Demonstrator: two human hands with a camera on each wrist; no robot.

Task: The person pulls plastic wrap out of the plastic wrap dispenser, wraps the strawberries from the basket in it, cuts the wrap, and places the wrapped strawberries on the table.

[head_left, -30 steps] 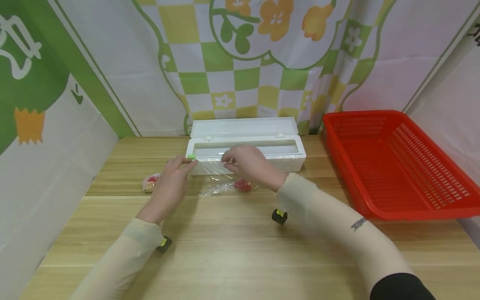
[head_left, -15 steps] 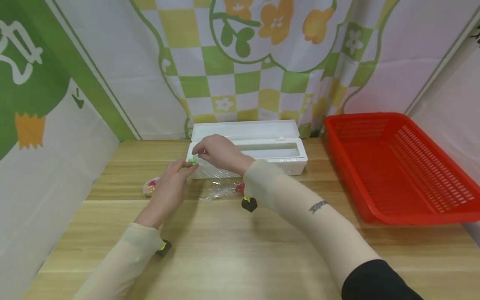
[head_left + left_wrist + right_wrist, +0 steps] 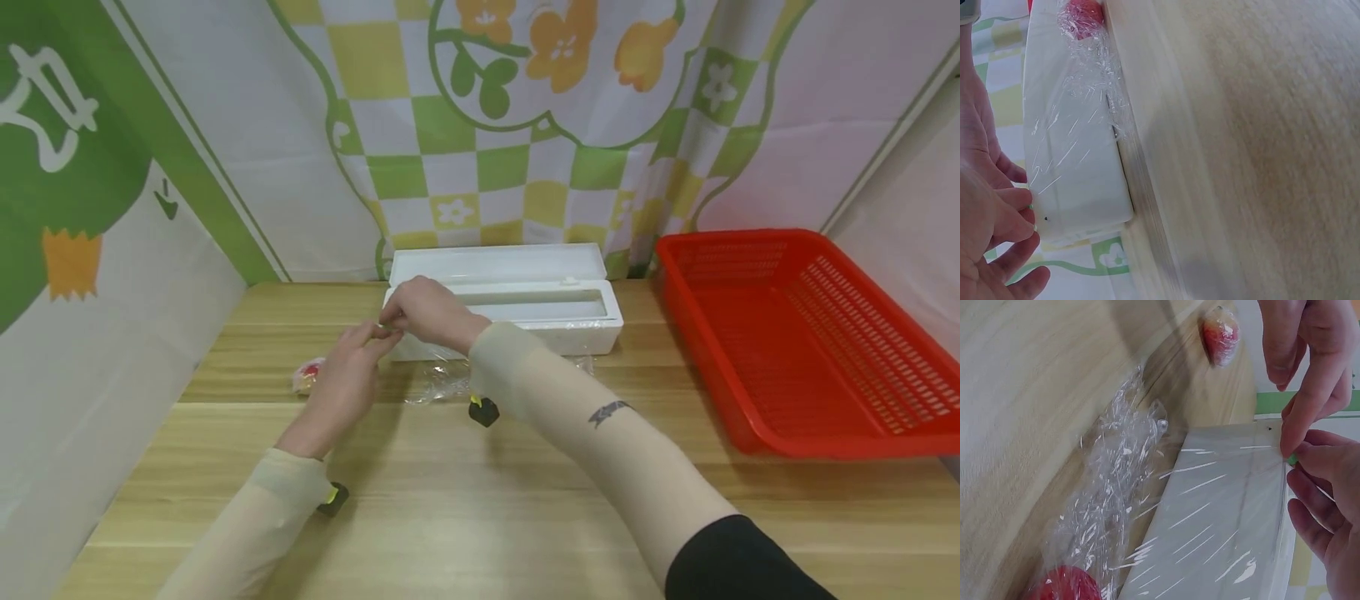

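A white cling film dispenser [image 3: 577, 337] stands at the back of the table with its lid raised. Clear film [image 3: 1104, 487] hangs over its front and bunches on the tabletop, next to a red round item [image 3: 1072, 586], which the right arm hides in the head view. My right hand [image 3: 431, 310] pinches a small green slider [image 3: 1292, 459] at the dispenser's left end. Beside it, my left hand [image 3: 345, 379] touches the same corner, its index finger stretched out and the other fingers loose. A red-and-yellow film-wrapped item [image 3: 1220, 337] lies left of the dispenser.
A red perforated plastic basket [image 3: 765, 437] sits on the right side of the wooden table [image 3: 450, 517]. Patterned curtains [image 3: 502, 175] close off the back, directly behind the dispenser, and printed cloth also lines both sides.
My right hand has moved left along the dispenser from its middle to the green slider at the left end. My left hand has stayed at that corner.
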